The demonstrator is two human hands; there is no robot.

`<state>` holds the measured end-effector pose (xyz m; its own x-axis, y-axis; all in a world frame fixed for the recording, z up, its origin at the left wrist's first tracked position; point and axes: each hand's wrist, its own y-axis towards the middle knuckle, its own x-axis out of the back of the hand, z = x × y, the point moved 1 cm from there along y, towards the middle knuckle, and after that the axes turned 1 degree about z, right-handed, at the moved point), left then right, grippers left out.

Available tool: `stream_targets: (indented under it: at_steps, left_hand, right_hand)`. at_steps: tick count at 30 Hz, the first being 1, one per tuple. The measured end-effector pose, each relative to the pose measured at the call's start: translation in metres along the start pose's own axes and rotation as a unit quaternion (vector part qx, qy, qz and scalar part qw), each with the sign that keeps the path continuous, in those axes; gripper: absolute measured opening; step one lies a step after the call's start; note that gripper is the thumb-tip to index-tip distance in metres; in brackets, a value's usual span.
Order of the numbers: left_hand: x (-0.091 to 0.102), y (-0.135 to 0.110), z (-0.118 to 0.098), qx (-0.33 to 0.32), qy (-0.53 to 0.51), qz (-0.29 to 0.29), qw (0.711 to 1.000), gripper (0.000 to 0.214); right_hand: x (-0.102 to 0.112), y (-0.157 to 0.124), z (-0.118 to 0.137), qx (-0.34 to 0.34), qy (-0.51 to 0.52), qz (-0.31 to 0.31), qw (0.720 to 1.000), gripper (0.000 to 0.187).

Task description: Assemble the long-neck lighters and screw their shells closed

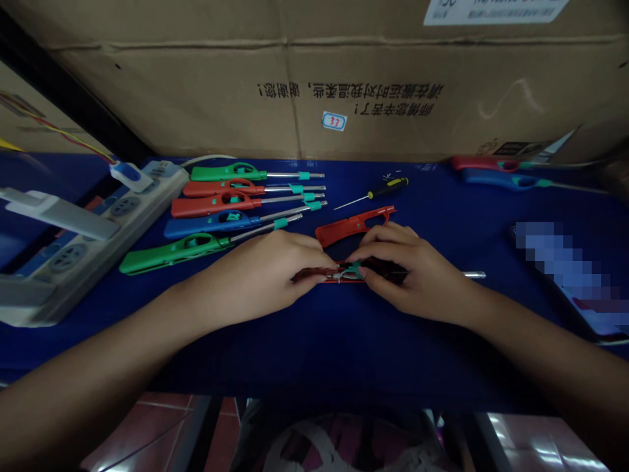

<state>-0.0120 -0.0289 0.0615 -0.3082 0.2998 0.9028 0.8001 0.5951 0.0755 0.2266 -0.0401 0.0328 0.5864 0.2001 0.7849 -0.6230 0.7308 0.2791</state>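
An opened red long-nosed lighter [339, 278] lies between my hands, its inner parts and a teal trigger piece [352, 269] showing. My left hand [280, 269] grips the handle end, thumb and fingers closed. With thumb and index finger at the teal piece, my right hand [403, 269] is closed on the lighter's middle. The metal tube tip [474, 275] sticks out beyond the right hand. Just behind lies the loose red half-shell [351, 227]. A screwdriver [388, 189] with a black and yellow handle rests farther back. My fingers hide much of the lighter.
Several green, red and blue lighters [211, 203] lie in a row at left, beside a white power strip [113, 216] with plugs. A red lighter and a blue lighter [506, 179] lie back right. A phone [565, 282] sits at right. A cardboard box [196, 98] stands behind.
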Motion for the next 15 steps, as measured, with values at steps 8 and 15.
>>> stream_targets:
  at_steps: [8,15]
  left_hand:
    - [0.0014,0.0010,-0.0016,0.007,-0.013,-0.004,1.000,0.019]
    - [0.0005,0.0002,-0.0023,0.051,-0.036,-0.002,0.998,0.015]
  right_hand:
    - [0.0001,-0.0001,0.0010,0.005,-0.011,0.003,1.000,0.023]
    - [0.0013,-0.0012,0.0014,0.068,-0.054,0.021,0.996,0.022]
